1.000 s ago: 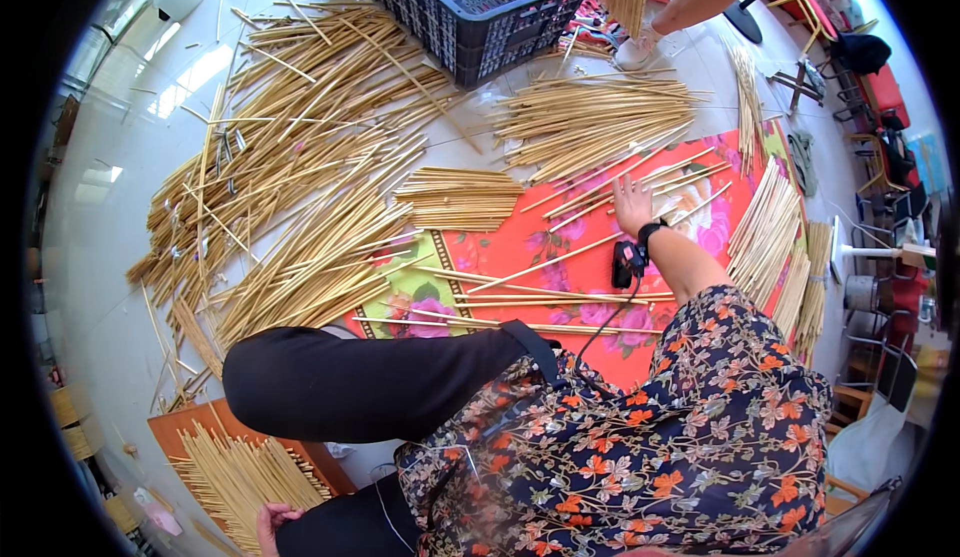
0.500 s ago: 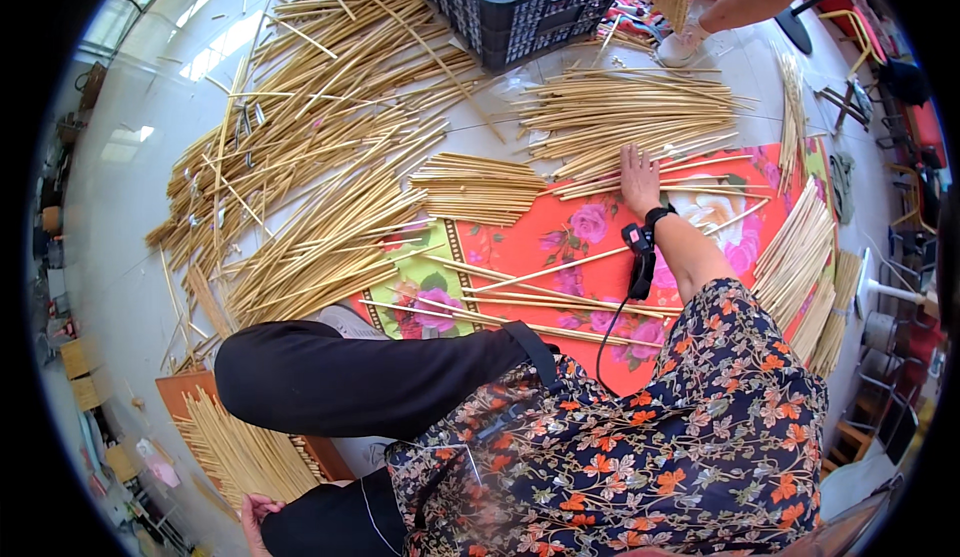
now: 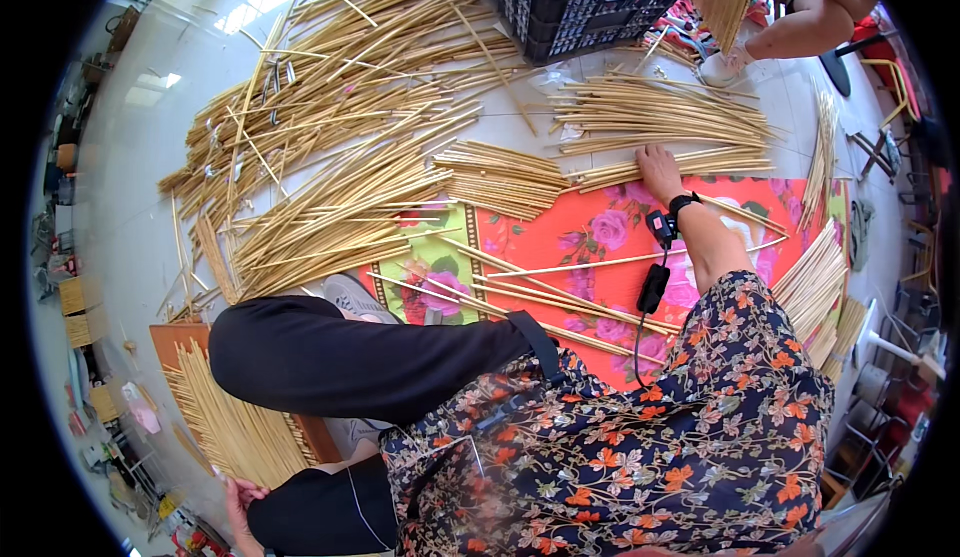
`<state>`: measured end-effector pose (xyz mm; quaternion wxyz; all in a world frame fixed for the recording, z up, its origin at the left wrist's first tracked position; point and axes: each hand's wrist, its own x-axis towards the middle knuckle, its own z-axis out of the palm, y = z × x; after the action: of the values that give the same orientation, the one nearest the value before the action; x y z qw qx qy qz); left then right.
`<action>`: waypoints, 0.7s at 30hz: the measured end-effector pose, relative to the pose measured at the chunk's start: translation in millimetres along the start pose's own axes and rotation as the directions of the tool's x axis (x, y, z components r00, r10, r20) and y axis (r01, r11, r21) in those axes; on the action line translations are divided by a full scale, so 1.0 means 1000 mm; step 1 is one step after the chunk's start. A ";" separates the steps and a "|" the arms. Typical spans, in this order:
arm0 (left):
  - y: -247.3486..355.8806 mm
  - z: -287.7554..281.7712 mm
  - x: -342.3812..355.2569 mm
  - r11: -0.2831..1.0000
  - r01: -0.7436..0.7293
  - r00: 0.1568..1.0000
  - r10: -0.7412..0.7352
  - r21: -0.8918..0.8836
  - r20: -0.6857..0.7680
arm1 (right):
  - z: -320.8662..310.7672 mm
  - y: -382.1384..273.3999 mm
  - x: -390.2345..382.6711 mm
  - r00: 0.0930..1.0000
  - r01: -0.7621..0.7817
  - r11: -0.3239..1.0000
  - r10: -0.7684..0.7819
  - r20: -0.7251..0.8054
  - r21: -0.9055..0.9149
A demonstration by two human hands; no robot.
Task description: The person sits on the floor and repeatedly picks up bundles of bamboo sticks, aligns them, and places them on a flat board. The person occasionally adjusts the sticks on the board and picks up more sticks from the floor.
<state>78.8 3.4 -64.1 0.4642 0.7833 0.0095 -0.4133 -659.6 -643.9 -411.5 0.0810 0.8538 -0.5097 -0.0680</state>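
Observation:
My right hand (image 3: 658, 169) rests with its fingers stretched over a row of thin wooden sticks (image 3: 715, 163) along the far edge of a red floral cloth (image 3: 570, 267). A black watch band (image 3: 683, 202) circles that wrist, and a small black device (image 3: 655, 287) on a cable hangs beside it. Low at the left, beside my knee, my left hand (image 3: 240, 507) has its fingers apart and nothing I can make out in them. Close to it, a layer of sticks (image 3: 240, 422) covers a reddish-brown wooden board (image 3: 325, 442).
Large heaps of sticks (image 3: 330, 227) spread over the tiled floor at left. A neat short bundle (image 3: 500, 179) lies near the middle, more bundles (image 3: 810, 282) at right. A dark plastic crate (image 3: 590, 7) stands at the back, near another person's leg (image 3: 805, 32).
The sticks under my right hand, fanned out over the cloth before, now lie closer together at its far edge. My left hand has shifted slightly left. The whole view has moved a little.

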 end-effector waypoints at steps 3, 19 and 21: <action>-0.009 -0.003 0.010 0.999 -0.020 0.999 0.020 -0.025 -0.027 | -0.005 -0.009 -0.014 0.994 0.060 0.998 -0.057 -0.091 0.025; 0.002 0.016 0.022 0.992 -0.061 0.995 0.069 -0.111 0.071 | -0.022 -0.041 -0.058 0.960 0.031 0.999 -0.036 0.278 0.022; 0.014 0.008 0.021 0.988 -0.069 0.994 0.080 -0.135 0.077 | -0.023 -0.072 -0.072 0.977 0.035 0.993 -0.057 0.206 0.111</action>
<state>93.5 -18.2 -69.8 0.5302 0.7331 -0.0117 -0.4258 -626.9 -545.6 -401.9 -0.0203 0.8567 -0.4983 -0.1320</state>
